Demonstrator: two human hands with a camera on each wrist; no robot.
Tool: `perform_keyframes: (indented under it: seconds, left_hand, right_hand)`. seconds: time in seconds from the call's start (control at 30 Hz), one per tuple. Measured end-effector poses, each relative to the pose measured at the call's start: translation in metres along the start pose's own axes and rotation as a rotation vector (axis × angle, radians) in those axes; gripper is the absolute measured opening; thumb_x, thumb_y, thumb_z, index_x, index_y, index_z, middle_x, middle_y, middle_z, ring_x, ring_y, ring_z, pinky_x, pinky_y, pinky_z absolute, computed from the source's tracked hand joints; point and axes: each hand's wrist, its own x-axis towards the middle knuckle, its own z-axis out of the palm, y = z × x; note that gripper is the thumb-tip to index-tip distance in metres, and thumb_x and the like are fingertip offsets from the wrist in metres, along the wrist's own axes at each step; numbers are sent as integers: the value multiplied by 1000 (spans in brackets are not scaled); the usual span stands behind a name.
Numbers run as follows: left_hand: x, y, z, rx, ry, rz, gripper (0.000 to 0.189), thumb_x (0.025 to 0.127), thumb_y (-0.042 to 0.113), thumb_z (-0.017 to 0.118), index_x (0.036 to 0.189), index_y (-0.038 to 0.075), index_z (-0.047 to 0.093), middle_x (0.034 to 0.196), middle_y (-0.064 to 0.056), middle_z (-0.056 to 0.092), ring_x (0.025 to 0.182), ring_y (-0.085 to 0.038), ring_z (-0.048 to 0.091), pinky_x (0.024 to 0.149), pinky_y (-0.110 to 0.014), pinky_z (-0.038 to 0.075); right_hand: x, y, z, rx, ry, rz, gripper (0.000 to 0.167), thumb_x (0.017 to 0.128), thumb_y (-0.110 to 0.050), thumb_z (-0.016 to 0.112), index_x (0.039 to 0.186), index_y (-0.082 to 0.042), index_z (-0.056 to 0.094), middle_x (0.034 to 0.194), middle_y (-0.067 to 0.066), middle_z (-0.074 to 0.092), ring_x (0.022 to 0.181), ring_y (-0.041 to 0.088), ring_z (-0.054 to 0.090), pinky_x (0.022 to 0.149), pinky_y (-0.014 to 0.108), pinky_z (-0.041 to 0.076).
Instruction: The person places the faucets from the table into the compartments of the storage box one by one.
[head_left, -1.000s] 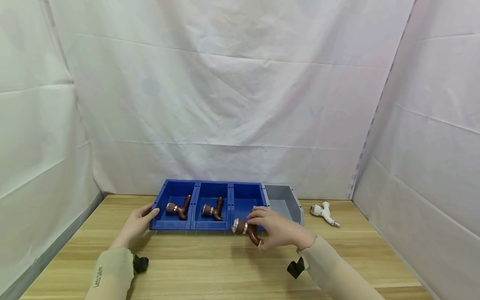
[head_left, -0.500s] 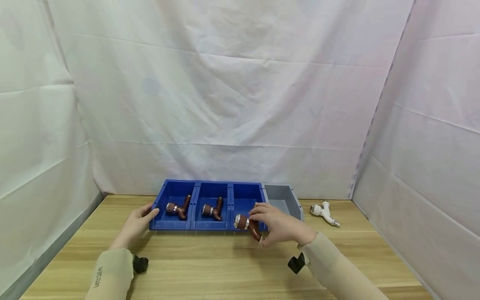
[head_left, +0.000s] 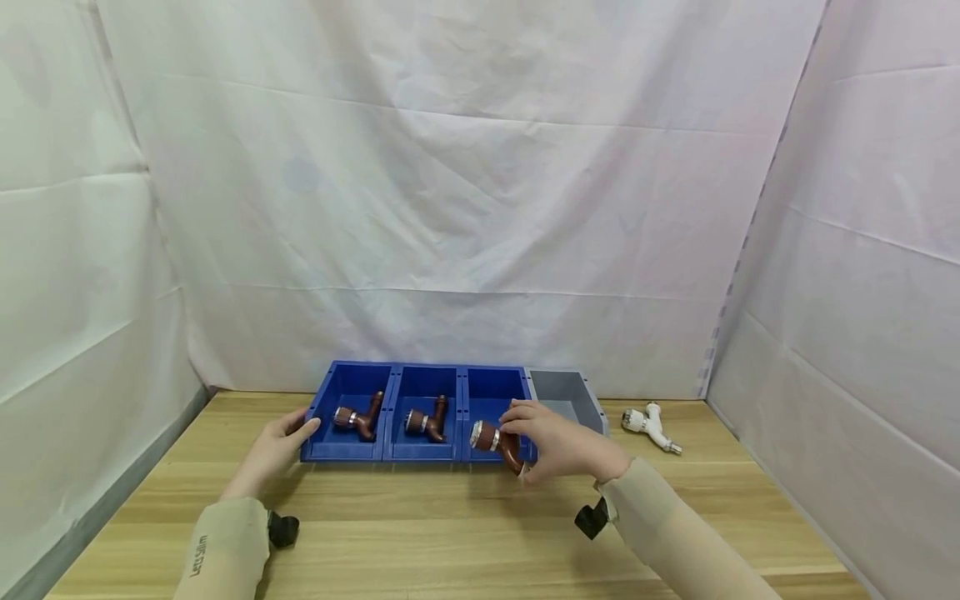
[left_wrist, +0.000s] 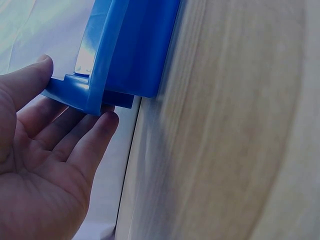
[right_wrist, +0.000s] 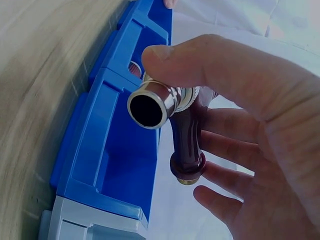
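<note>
In the head view my right hand (head_left: 558, 442) holds a brown faucet (head_left: 510, 452) with a ribbed knob and silver trim, over the front edge of the third blue bin (head_left: 492, 383). The right wrist view shows my thumb against the faucet's silver spout end (right_wrist: 150, 107) and my fingers along its brown body (right_wrist: 187, 142). My left hand (head_left: 277, 450) grips the left rim of the leftmost blue bin (head_left: 318, 446), thumb on one side and fingers on the other. A brown faucet (head_left: 363, 422) lies in that bin, and another (head_left: 427, 421) lies in the second blue bin (head_left: 423, 375).
A grey bin (head_left: 558, 385) joins the right end of the blue row. To its right, a white faucet (head_left: 651, 427) lies on the wooden table (head_left: 420, 533). White cloth (head_left: 465, 183) hangs behind the bins and along both sides.
My right hand has moved slightly forward and up with the brown faucet, from in front of the bin to over its front edge. The left hand keeps its grip on the rim.
</note>
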Motion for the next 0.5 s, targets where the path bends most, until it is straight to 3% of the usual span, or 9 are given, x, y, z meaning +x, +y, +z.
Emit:
perform_keyframes:
  seconds: [0.5]
  left_hand:
    - [2,-1,0,-2,3,18,60,104,31,47,143,-12,34,141,-33,41,129,-44,42,105,-55,34]
  right_hand:
    - [6,4,-5,22,-5,-17,67,74,-21,82,134,-5,56,144,10,44,143,33,22,106,48,37]
